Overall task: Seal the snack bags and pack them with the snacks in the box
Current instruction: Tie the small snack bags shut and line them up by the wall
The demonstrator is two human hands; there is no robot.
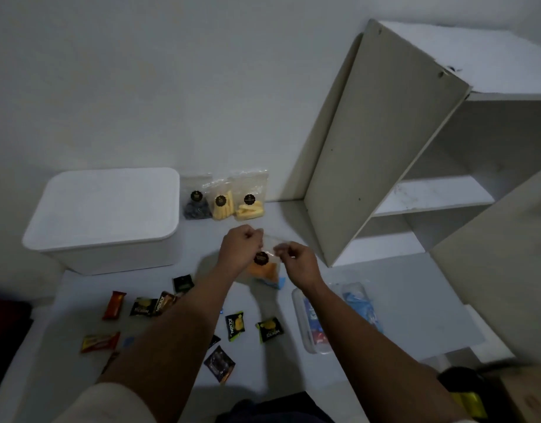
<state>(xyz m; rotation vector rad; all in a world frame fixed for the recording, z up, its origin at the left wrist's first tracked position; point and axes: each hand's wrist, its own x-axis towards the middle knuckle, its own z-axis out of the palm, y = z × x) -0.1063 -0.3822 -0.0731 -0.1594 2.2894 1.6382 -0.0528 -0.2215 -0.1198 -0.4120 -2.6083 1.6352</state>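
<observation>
Both hands held a clear plastic snack bag (267,264) upright above the white bench (183,261); left hand (240,245) had its fingers pinched shut on the bag's top left corner, right hand (296,261) had its fingers pinched shut on the top right; bag was glossy and crinkled, with a round black label and orange pieces at the bottom; its top edge was blurred, seal state unclear. A white rounded-corner plastic box (104,221) sat lidded at far left, smooth and matte. Three more clear bags (225,198) leaned against the wall beside it; one held dark pieces, two held pale yellow sticks. Small foil-wrapped snacks (235,326) lay scattered on the near bench, red, black and green; several were partly hidden under the left forearm; print mostly unreadable. A clear tub (312,325) with blue contents lay at right, partly covered by the right forearm. A white shelf unit (415,166) was cut off at right.
</observation>
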